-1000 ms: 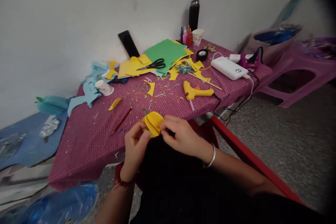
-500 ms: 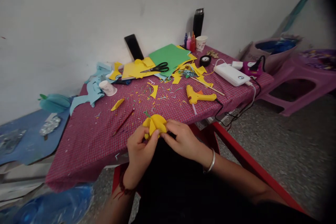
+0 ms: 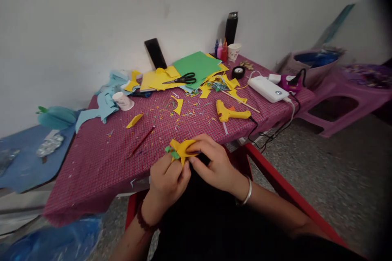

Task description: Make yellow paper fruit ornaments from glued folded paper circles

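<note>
Beside the front edge of the counter, the left hand pinches the yellow folded craft piece by its green tips; the right hand pinches one flap. The step seems to be adjusting flaps, though fingers partly hide this. The next move calls for a steady left grip and gentle pressure.

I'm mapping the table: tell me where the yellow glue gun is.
In the head view, the yellow glue gun lies right of centre on the table, between the wooden stick and the near edge, beyond the right hand.
</note>
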The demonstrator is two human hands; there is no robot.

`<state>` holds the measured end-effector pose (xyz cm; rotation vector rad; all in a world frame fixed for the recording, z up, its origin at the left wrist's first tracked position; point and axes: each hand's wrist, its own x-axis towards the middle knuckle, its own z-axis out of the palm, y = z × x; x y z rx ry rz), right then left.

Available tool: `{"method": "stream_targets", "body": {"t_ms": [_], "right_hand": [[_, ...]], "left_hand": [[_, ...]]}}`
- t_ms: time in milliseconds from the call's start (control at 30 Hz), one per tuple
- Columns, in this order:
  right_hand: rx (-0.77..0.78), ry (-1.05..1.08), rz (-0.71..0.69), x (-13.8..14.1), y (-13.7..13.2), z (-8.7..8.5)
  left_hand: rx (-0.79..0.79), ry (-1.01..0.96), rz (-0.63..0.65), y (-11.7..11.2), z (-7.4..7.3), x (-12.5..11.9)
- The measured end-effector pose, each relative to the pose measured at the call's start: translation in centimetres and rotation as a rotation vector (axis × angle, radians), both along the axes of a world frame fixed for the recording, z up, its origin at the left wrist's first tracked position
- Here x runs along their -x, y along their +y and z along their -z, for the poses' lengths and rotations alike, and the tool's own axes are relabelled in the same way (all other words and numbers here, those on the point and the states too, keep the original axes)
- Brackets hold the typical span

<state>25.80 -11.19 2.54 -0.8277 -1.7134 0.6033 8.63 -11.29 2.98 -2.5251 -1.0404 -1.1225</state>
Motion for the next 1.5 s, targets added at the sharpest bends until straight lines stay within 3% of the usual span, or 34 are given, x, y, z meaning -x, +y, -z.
{"method": "stream_targets", "body": {"t_ms": [100,167,300,400,467,767,967,1133,1333,1500], "right_hand": [[-0.059,-0.04,0.0,-0.3,0.0,-0.3],[-0.069,-0.074,-0.002,-0.5,0.0,-0.4],[-0.048,-0.074,0.023,-0.3,-0.2,-0.2],[-0.04,-0.099,0.038,0.0,-0.3,0.0],[-0.045,-0.123,0.025,0.2,-0.4,0.0],[0.005,-0.106,-0.01,0.2,-0.4,-0.5],[-0.033,-0.064,-0.015,-0.2,-0.2,-0.3],[0.091,0.189,-0.084,-0.4,0.3,0.0],[0.212,0.278,-0.086,-0.4,0.6,0.2],[0.359,0.314,-0.077,-0.1,0.5,0.3]], "left_hand": [[-0.105,0.057,0.074,0.1,0.1,0.2],[-0.087,0.048,0.114,0.1,0.0,0.2],[0.143,-0.098,0.139,-0.1,-0.7,-0.2],[0.329,-0.235,0.076,-0.4,-1.3,-0.5],[0.373,-0.286,0.03,-0.5,-1.5,-0.6],[0.247,-0.151,0.042,-0.8,-1.1,-0.6],[0.41,-0.291,0.205,-1.4,-1.0,0.0],[0.363,-0.588,0.038,-1.3,0.6,-0.2],[0.5,-0.673,0.221,-1.2,0.1,-0.3],[0.622,-0.755,0.189,-0.9,-0.2,-0.5]]}}
